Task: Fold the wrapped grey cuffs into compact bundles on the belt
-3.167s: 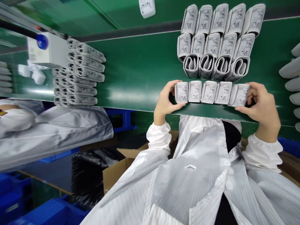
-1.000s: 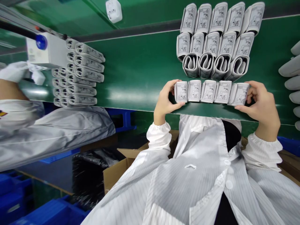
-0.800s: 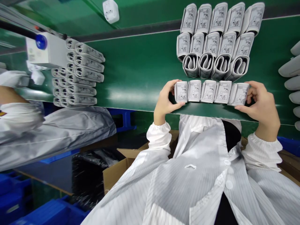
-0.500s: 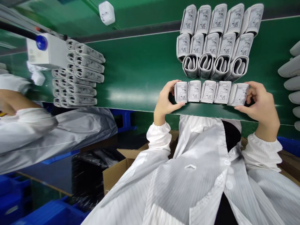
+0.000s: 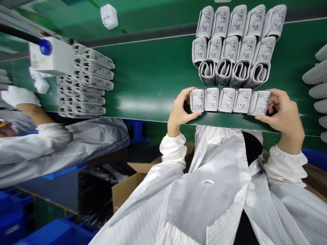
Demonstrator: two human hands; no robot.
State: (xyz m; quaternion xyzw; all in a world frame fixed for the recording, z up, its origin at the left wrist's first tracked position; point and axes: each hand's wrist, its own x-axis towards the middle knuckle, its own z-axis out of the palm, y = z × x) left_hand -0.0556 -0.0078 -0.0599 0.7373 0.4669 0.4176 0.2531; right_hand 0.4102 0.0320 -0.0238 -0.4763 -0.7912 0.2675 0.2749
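Note:
A row of several grey rolled cuffs [image 5: 228, 100] with printed labels lies on the green belt [image 5: 153, 78] near its front edge. My left hand [image 5: 180, 110] presses the row's left end, fingers curled round the end cuff. At the other end, my right hand [image 5: 284, 114] is curled round the last cuff. The row is squeezed between both hands. Behind it stands a stacked block of more cuffs [image 5: 236, 44] in three rows.
A second pile of cuffs [image 5: 85, 80] lies at the left beside a white box [image 5: 49, 56] with a blue knob. A co-worker's sleeve [image 5: 38, 143] reaches in from the left. A white adapter [image 5: 109, 16] rides the belt. Cardboard box [image 5: 125, 190] and blue bins sit below.
My hands and the row have stayed still. The white adapter on the belt has drifted left. The co-worker's arm at the left has shifted.

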